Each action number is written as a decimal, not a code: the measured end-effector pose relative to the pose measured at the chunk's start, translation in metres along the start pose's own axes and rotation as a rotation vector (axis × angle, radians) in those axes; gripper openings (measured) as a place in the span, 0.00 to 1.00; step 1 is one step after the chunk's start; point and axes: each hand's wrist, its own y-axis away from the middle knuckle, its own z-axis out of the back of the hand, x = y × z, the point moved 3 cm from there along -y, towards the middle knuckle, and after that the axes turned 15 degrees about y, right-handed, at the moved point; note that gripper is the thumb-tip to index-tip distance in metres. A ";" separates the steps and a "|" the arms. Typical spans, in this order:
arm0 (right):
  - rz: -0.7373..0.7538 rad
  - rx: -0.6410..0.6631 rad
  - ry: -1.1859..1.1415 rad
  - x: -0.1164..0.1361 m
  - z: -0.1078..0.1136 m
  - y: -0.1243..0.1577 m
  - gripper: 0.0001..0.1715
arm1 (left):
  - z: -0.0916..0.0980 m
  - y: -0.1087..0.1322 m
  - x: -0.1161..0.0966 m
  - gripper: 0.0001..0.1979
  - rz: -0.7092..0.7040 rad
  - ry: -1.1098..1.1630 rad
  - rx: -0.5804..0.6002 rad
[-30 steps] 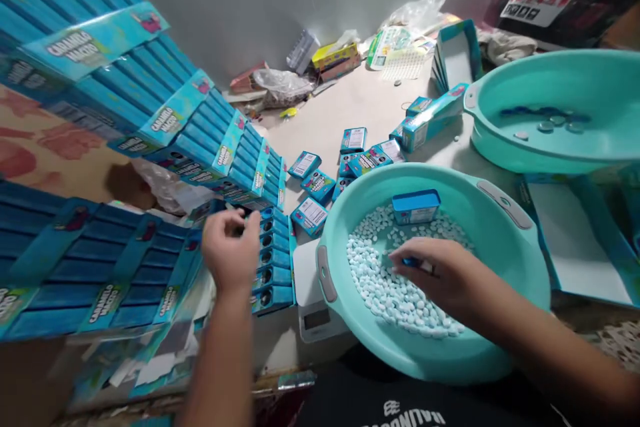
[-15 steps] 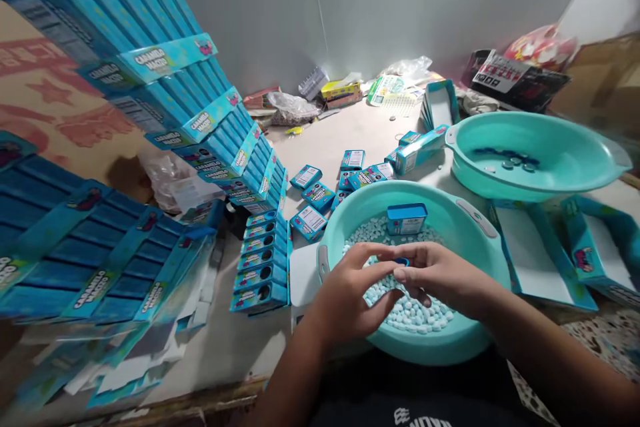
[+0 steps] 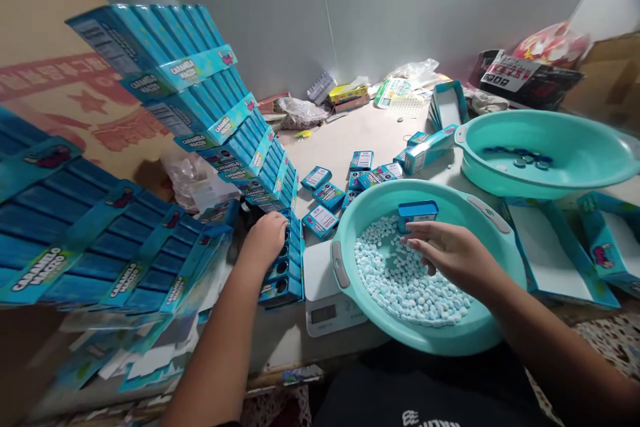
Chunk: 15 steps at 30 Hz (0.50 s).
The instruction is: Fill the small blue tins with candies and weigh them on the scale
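Observation:
My left hand (image 3: 267, 240) is at the far part of a row of blue cartons (image 3: 283, 287) with round dark holes. Its fingers are curled down against the row, and whatever they hold is hidden. Over the turquoise basin (image 3: 345, 213) my right hand (image 3: 445, 250) is open, fingers stretched leftward and thumb apart. Just beyond its fingertips, a small blue tin (image 3: 418, 212) with an open top stands in the basin. Many pale blue candies (image 3: 400, 280) lie loose on the basin's floor.
A white digital scale (image 3: 323, 313) sits between the cartons and basin. Tall stacks of blue display boxes (image 3: 200, 80) rise at the left. Loose blue packs (image 3: 320, 220) lie behind the basin. A second turquoise basin (image 3: 550, 180) holds small round pieces, with open trays (image 3: 555, 260) in front.
My hands were together over the basin, with something blue between them. The left hand has moved left to the row of cartons, while the right has stayed over the basin. The view has shifted slightly.

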 end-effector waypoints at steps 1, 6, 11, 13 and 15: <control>0.011 -0.008 0.017 0.000 0.000 0.000 0.29 | -0.005 0.003 -0.002 0.19 0.014 -0.011 0.006; 0.054 -0.005 0.080 -0.006 -0.002 -0.002 0.26 | -0.014 0.023 -0.007 0.24 0.082 -0.073 0.015; 0.077 0.026 0.116 -0.010 -0.004 -0.003 0.23 | -0.010 0.020 -0.007 0.24 0.078 -0.061 0.082; 0.078 0.037 0.124 -0.010 -0.005 -0.003 0.22 | -0.007 0.016 -0.004 0.24 0.100 -0.037 0.092; 0.089 0.035 0.121 -0.009 -0.005 -0.003 0.22 | -0.004 0.014 0.001 0.23 0.121 0.000 0.099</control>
